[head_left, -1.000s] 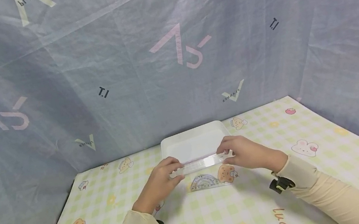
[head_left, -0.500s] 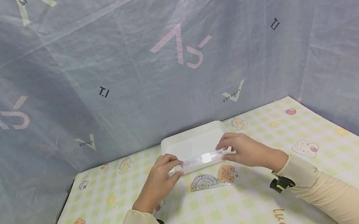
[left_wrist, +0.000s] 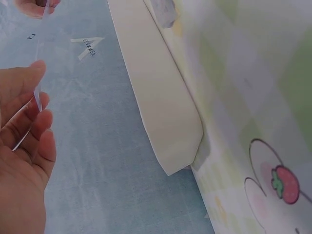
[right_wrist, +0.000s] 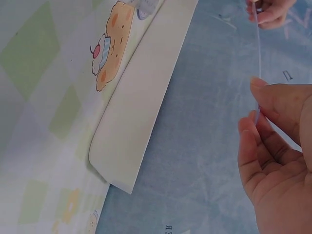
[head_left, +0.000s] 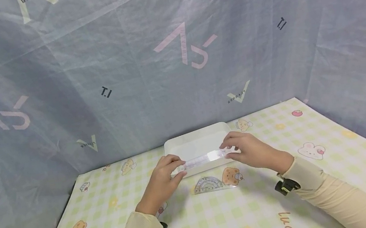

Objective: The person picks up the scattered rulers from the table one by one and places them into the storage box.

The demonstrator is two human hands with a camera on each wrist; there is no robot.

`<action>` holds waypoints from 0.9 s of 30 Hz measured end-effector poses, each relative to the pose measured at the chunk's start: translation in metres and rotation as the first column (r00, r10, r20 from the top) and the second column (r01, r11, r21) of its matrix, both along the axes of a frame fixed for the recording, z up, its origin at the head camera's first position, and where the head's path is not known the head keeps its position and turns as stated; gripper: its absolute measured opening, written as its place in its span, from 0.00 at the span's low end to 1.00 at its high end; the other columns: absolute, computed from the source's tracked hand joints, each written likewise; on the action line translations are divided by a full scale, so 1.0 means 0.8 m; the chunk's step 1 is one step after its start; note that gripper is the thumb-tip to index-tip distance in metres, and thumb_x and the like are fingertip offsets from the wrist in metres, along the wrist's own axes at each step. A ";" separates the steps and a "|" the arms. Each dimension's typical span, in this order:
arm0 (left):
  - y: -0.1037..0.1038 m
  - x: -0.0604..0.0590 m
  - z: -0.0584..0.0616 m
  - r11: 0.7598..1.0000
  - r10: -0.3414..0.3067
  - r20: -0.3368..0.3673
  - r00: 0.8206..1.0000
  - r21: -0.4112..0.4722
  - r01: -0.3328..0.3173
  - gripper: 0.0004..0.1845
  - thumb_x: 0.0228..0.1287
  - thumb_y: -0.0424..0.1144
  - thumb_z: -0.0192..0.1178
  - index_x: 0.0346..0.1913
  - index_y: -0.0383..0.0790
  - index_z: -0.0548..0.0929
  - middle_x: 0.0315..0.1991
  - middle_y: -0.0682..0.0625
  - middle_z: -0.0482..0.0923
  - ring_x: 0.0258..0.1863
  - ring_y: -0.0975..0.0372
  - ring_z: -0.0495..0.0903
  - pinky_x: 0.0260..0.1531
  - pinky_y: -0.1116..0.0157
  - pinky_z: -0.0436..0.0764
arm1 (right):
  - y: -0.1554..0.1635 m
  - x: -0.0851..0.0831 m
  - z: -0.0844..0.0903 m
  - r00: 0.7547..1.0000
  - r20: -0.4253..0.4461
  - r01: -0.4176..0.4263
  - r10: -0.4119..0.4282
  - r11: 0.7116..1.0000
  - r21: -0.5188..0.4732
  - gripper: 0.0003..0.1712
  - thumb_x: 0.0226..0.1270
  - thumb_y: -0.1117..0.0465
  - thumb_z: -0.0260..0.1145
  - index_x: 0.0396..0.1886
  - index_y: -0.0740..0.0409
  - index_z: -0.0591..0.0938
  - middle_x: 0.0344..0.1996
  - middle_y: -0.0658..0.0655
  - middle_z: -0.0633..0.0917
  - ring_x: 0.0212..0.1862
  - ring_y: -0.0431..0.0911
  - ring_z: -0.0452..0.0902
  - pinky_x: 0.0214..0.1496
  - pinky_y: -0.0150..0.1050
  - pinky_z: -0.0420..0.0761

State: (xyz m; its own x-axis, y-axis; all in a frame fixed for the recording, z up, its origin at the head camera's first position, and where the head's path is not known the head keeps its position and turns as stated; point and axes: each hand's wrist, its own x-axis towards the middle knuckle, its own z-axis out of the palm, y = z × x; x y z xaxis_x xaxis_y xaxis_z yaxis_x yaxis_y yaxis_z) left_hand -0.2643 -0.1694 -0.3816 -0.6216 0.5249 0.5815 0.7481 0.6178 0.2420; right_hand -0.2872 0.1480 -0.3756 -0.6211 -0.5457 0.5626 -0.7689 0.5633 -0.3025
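A big blue-grey cloth wall with pink and white letters (head_left: 123, 59) fills the top and both sides of the head view. Below it, across the bottom of the frame, lies a soft table mat with green and yellow squares and little cartoon cakes and bears (head_left: 323, 171). In the middle of the frame, at the far edge of the mat, sits a white plastic tray with low walls (head_left: 195, 137). Two arms in cream sleeves (head_left: 326, 190) come up from the bottom. The left hand (head_left: 161, 182) pinches the left end of a long see-through plastic ruler (head_left: 203, 160) with curled fingers and thumb, and the right hand (head_left: 252, 151) pinches the right end the same way. The ruler hangs in the air, just over the near wall of the tray, with its right end a bit higher. On the mat, just below the ruler, lies a small see-through half-circle protractor (head_left: 207, 185) beside a printed bear. The ruler is thin and smooth, and only fingertips hold it, so it could slip out of one hand and tip down. If it comes down slanted, one end could hit the tray wall and it may land on the mat and not in the tray. It could also bump the protractor.
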 end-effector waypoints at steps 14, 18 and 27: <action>0.003 -0.009 -0.004 0.997 0.019 0.087 0.996 0.072 -0.025 0.11 0.64 0.31 0.67 0.49 0.36 0.87 0.51 0.51 0.80 0.45 0.59 0.78 0.37 0.62 0.82 | 0.001 -0.009 -0.002 1.000 0.011 0.014 -0.013 0.999 -0.032 0.12 0.59 0.67 0.75 0.43 0.58 0.87 0.42 0.51 0.84 0.43 0.45 0.81 0.41 0.44 0.85; 0.003 -0.014 -0.007 0.997 0.044 0.089 0.995 0.058 -0.050 0.10 0.65 0.31 0.66 0.49 0.37 0.87 0.51 0.52 0.80 0.46 0.62 0.78 0.39 0.63 0.82 | 0.000 -0.016 -0.004 0.998 0.050 0.027 -0.025 0.999 -0.039 0.11 0.59 0.68 0.74 0.42 0.59 0.87 0.41 0.52 0.85 0.44 0.46 0.82 0.43 0.44 0.85; 0.003 -0.029 -0.012 0.992 0.095 0.177 0.980 0.063 -0.107 0.09 0.64 0.31 0.67 0.47 0.37 0.88 0.52 0.52 0.81 0.46 0.60 0.80 0.43 0.61 0.83 | -0.004 -0.030 -0.005 0.984 0.171 0.057 -0.051 0.998 -0.030 0.09 0.62 0.65 0.73 0.42 0.58 0.86 0.40 0.50 0.84 0.42 0.45 0.81 0.45 0.43 0.84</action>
